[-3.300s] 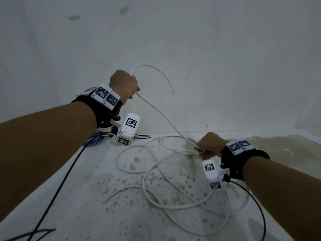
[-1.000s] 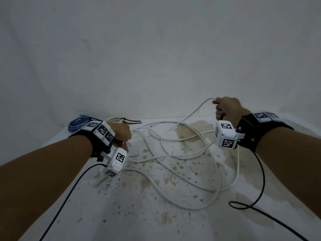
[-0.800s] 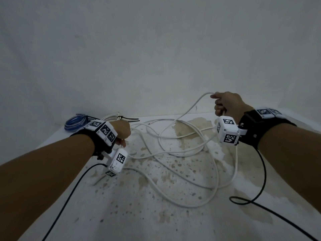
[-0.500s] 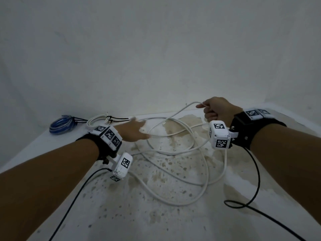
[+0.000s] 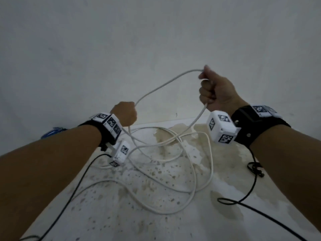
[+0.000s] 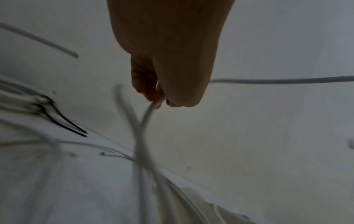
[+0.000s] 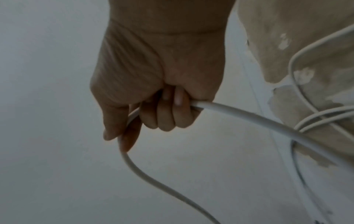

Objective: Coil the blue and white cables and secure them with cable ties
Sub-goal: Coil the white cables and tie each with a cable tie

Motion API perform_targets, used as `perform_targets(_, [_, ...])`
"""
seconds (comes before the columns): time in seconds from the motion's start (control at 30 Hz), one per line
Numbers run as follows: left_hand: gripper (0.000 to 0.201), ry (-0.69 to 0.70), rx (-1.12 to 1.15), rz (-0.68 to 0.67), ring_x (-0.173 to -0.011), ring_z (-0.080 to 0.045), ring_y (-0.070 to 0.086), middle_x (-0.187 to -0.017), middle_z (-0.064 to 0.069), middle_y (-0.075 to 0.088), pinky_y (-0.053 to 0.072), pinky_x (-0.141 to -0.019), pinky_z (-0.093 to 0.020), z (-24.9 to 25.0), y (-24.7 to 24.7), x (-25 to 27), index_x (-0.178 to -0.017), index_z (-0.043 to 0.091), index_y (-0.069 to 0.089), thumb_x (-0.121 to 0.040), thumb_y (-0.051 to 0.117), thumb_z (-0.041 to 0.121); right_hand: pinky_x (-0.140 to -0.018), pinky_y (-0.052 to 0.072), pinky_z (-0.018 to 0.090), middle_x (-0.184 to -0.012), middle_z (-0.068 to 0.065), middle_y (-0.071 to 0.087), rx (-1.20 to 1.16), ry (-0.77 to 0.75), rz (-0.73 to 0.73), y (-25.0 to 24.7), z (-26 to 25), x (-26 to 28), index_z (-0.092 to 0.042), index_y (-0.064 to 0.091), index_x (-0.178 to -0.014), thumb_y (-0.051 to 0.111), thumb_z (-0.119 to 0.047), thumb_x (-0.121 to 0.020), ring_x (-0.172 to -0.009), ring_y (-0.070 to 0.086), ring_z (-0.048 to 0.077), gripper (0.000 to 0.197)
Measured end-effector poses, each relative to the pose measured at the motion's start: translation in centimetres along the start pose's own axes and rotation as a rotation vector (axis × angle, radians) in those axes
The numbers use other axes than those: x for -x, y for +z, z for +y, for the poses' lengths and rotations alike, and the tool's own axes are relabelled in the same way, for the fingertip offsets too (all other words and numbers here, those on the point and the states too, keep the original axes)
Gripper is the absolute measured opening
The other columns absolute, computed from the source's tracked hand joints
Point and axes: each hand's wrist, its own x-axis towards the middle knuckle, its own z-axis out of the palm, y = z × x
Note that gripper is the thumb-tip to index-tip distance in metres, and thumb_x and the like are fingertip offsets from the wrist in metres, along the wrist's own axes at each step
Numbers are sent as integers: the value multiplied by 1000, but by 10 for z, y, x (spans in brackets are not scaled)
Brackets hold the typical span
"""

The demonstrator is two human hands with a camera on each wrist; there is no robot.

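Note:
A long white cable [image 5: 161, 87] arcs through the air between my two raised hands, and the rest lies in loose loops on the stained white floor [image 5: 156, 223]. My right hand [image 5: 213, 91] grips the cable in a fist, and the wrist view shows the cable [image 7: 239, 115] running through the curled fingers [image 7: 166, 115]. My left hand [image 5: 125, 113] pinches the cable lower and to the left, where it leaves the fingertips [image 6: 151, 91] and hangs down. A blue cable coil [image 5: 52, 133] peeks out behind my left forearm.
A white coil bound with black cable ties [image 6: 63, 122] lies by the wall on the left. Black wrist-camera leads [image 5: 243, 202] trail across the floor on both sides. A plain wall [image 5: 156, 40] rises close behind.
My left hand has gone from reaching open over the floor to pinching the white cable and lifting it. My right hand has risen higher with its section, raising an arc between them.

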Motion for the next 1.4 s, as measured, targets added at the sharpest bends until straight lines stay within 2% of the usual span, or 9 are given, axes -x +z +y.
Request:
perform_targets(0.2, [63, -268, -96, -180, -75, -29, 57, -91, -19, 66, 45, -68, -31, -51, -8, 16, -68, 8, 51, -96, 35, 62, -34, 15, 22, -46, -6, 21, -112, -128, 244, -30, -13, 0, -17, 52, -65, 65, -41, -90, -40, 12, 10, 38])
perform_targets(0.3, [57, -278, 81, -212, -80, -33, 66, -95, -23, 69, 54, -77, -38, -45, -29, 14, -97, 4, 71, -101, 38, 50, -36, 13, 21, -44, -7, 23, 21, -79, 298, -35, 3, -2, -19, 47, -63, 65, -40, -91, -38, 14, 9, 40])
perform_targets(0.43, [53, -289, 632, 174, -48, -20, 59, -67, -18, 67, 59, -63, -37, -24, -69, -6, -68, 5, 69, -90, 61, 53, -35, 17, 16, -44, -7, 26, 346, 25, 275, -42, 36, -6, -14, 50, -72, 65, -33, -93, -35, 20, 8, 32])
perform_targets(0.6, [53, -131, 863, 429, -32, -7, 47, -50, -3, 57, 44, -39, -20, 14, -140, -13, -59, 9, 59, -87, 65, 54, -37, 22, 21, -55, 0, 27, 762, 150, 226, -45, 67, 0, -3, 58, -88, 69, -30, -91, -43, 23, 13, 29])
perform_targets(0.8, [53, -152, 1051, 445, -37, -14, 41, -51, -2, 48, 37, -43, -23, 42, -175, -19, -64, 11, 52, -95, 50, 54, -42, 24, 18, -49, -5, 43, 912, 80, -223, 4, 89, 11, -18, 65, -113, 79, -30, -81, -42, 33, 9, 36])
perform_targets(0.9, [52, -193, 1092, 456, -39, -15, 41, -51, -2, 47, 37, -43, -22, 39, -176, -15, -66, 11, 50, -97, 47, 54, -52, 33, 9, -47, -17, 55, 1087, 37, -401, 34, 105, 12, -12, 74, -101, 74, -25, -87, -45, 47, -1, 18])
perform_targets(1.1, [53, -307, 1078, 538, -39, -14, 43, -54, -4, 49, 40, -43, -22, -4, -173, -4, -66, 11, 52, -97, 47, 54, -48, 28, 26, -55, -1, 46, 1225, 377, -643, 37, 112, 12, -23, 75, -103, 62, -9, -87, -48, 35, 13, 24])
perform_targets(1.27, [55, -394, 1003, 576, -42, -15, 44, -58, -4, 51, 39, -43, -22, -31, -171, 3, -63, 11, 50, -98, 45, 54, -49, 37, 16, -54, 2, 64, 1375, -73, -203, 27, 116, 2, -13, 69, -65, 73, -40, -86, -38, 49, 1, 35])
perform_targets(1.4, [56, -398, 941, 556, -43, -15, 45, -59, -4, 52, 37, -39, -20, -50, -167, 10, -63, 11, 52, -97, 46, 55, -40, 35, 21, -52, 3, 61, 945, 12, -59, 22, 90, -6, -1, 66, -67, 80, -44, -74, -43, 45, 13, 45])
